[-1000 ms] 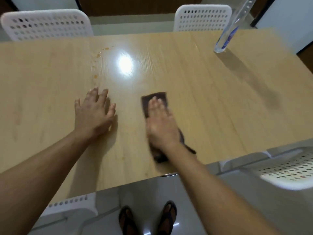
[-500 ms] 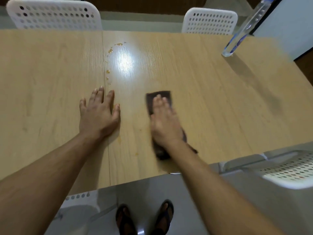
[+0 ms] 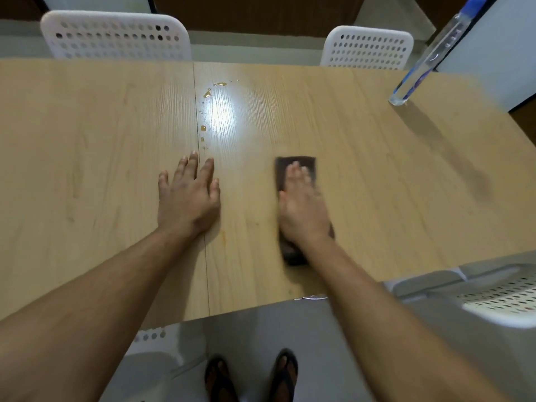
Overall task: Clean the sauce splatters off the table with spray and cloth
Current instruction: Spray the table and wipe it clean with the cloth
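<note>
On the far left edge of the light wood table point(image 3: 87, 169) we note a white perforated chair point(image 3: 116, 36) pushed in behind it. Moving right, the left hand point(image 3: 188, 198) lies flat on the tabletop, fingers straight and slightly spread, holding nothing; its middle fingers sit across the seam between the two table panels. Just beyond the fingertips, a trail of amber sauce splatters point(image 3: 206, 94) runs along the seam toward the far edge, beside a bright light reflection. One faint smear point(image 3: 222, 235) lies near the left wrist. Further right, the right hand point(image 3: 303, 207) presses flat, fingers straight and together, on a dark brown cloth point(image 3: 295, 165), which shows past the fingertips and under the wrist; this hand is motion-blurred. A second white chair point(image 3: 368, 47) stands behind. At far right, a clear spray bottle point(image 3: 420, 71) with a blue top stands on the table, well apart from both hands.
</note>
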